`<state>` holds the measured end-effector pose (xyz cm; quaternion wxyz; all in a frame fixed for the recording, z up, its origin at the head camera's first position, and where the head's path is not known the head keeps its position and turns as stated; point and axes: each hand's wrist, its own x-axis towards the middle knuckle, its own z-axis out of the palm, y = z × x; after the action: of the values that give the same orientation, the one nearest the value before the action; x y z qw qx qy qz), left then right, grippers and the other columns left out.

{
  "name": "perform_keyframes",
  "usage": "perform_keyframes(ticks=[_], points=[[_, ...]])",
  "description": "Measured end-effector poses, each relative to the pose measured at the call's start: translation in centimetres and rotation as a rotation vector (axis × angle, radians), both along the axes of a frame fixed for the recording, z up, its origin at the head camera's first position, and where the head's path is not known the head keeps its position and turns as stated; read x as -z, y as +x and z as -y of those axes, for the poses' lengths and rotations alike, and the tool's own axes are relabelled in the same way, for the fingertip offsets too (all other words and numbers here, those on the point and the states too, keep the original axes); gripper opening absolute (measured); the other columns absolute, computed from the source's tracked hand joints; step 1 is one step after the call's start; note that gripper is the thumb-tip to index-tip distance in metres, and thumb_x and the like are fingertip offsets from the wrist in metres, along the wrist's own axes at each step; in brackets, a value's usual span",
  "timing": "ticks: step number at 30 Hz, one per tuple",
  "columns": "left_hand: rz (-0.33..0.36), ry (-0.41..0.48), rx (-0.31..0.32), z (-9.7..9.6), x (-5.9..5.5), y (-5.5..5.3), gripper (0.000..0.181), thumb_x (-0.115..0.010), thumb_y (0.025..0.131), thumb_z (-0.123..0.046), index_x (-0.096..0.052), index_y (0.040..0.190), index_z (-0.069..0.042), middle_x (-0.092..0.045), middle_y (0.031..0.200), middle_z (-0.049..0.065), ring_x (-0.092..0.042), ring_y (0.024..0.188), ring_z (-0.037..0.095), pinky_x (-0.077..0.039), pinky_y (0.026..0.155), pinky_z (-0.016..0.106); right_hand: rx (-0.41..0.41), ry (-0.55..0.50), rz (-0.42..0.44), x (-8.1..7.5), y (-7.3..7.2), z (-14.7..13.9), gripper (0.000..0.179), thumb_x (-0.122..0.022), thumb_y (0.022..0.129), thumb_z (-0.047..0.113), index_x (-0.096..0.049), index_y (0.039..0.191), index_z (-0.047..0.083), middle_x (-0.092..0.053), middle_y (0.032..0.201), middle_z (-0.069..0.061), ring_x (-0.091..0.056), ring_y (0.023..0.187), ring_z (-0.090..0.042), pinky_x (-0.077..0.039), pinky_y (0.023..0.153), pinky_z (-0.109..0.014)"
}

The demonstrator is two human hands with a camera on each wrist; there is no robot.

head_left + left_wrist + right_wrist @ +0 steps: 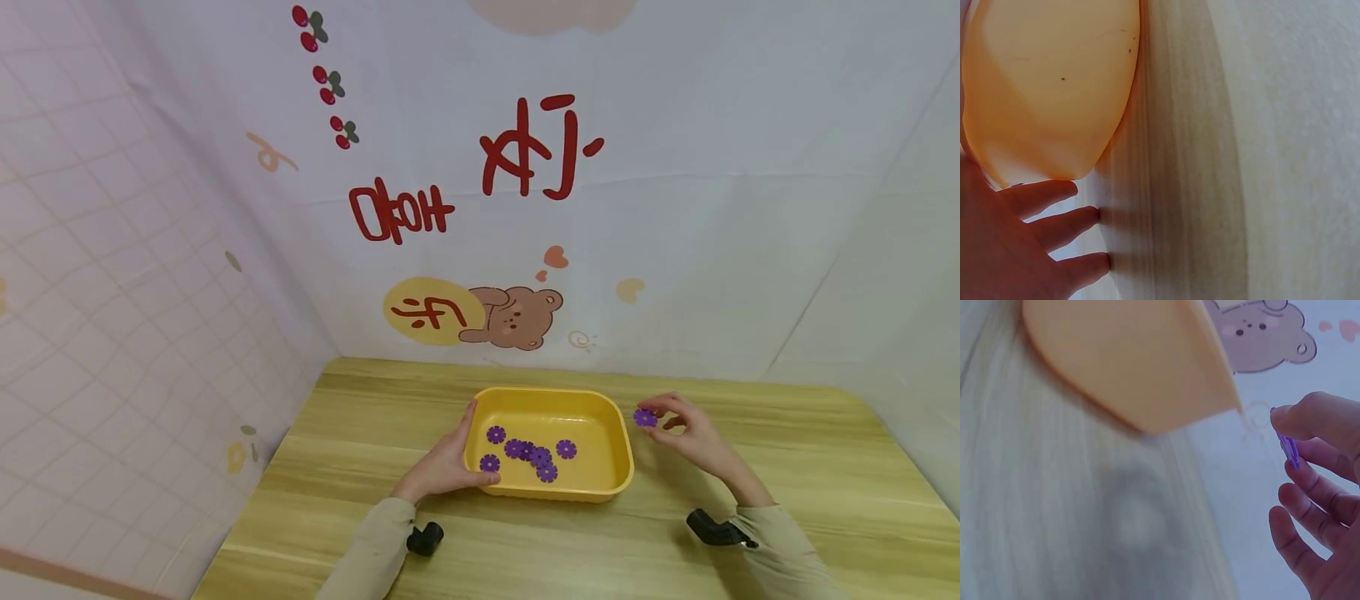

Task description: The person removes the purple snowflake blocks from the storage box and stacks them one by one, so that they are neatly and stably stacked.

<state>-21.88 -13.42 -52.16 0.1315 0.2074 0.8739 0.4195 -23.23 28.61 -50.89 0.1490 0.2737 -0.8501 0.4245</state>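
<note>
A yellow plastic tray stands on the table with several purple snowflake building discs lying inside, some of them overlapping. My left hand holds the tray's left end, thumb at the near corner of the rim and forefinger along the left side. The other fingers spread below the tray's wall in the left wrist view. Just right of the tray, my right hand pinches one purple snowflake disc between thumb and fingertips. That disc shows nearly edge-on in the right wrist view.
The wood-grain table reaches back to a white cloth backdrop printed with a bear, cherries and red characters. A pale grid-patterned cloth hangs along the left side. Black wrist mounts sit on both forearms.
</note>
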Motion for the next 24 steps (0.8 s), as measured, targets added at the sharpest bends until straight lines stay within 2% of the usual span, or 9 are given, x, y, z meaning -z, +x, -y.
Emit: perform_keyframes(ticks=[4, 9, 15, 19, 24], points=[[0.013, -0.006, -0.002, 0.1, 0.0, 0.1, 0.124, -0.081, 0.074, -0.046, 0.008, 0.156, -0.019, -0.029, 0.152, 0.021, -0.047, 0.125, 0.032, -0.039, 0.102, 0.044, 0.009, 0.028, 0.033, 1.1, 0.0, -1.1, 0.032, -0.075, 0.078, -0.006, -0.067, 0.109, -0.002, -0.061, 0.103, -0.012, -0.054, 0.082, -0.016, -0.052, 0.062, -0.025], [0.008, -0.007, 0.002, 0.0, 0.0, -0.1, 0.125, -0.081, 0.074, -0.047, 0.008, 0.155, -0.016, -0.031, 0.151, 0.021, -0.049, 0.123, 0.032, -0.04, 0.101, 0.044, 0.036, 0.038, 0.066, 2.5, 0.3, -2.1, 0.033, -0.074, 0.079, -0.007, -0.066, 0.11, -0.007, -0.061, 0.103, -0.015, -0.055, 0.083, -0.016, -0.053, 0.062, -0.024], [0.01, -0.01, -0.005, 0.0, -0.2, -0.1, 0.124, -0.082, 0.075, -0.043, 0.008, 0.156, -0.017, -0.031, 0.151, 0.021, -0.048, 0.124, 0.032, -0.04, 0.102, 0.044, 0.089, 0.027, 0.096, 3.2, 0.6, -3.0, 0.031, -0.074, 0.079, -0.008, -0.066, 0.108, -0.01, -0.061, 0.098, -0.015, -0.056, 0.081, -0.014, -0.052, 0.063, -0.022], [0.014, -0.013, -0.009, -0.1, -0.2, -0.1, 0.123, -0.083, 0.075, -0.04, 0.007, 0.156, -0.017, -0.029, 0.152, 0.021, -0.046, 0.126, 0.033, -0.038, 0.103, 0.045, 0.121, 0.056, 0.141, 3.5, 0.9, -3.4, 0.029, -0.075, 0.08, -0.003, -0.067, 0.107, -0.007, -0.059, 0.097, -0.013, -0.057, 0.08, -0.017, -0.051, 0.064, -0.023], [0.016, -0.013, -0.01, -0.1, -0.2, -0.1, 0.124, -0.082, 0.075, -0.042, 0.008, 0.156, -0.018, -0.028, 0.153, 0.021, -0.044, 0.128, 0.034, -0.037, 0.104, 0.045, 0.148, 0.103, 0.175, 4.1, 1.0, -3.7, 0.028, -0.074, 0.082, -0.001, -0.067, 0.109, -0.005, -0.059, 0.096, -0.013, -0.057, 0.08, -0.016, -0.049, 0.065, -0.023]])
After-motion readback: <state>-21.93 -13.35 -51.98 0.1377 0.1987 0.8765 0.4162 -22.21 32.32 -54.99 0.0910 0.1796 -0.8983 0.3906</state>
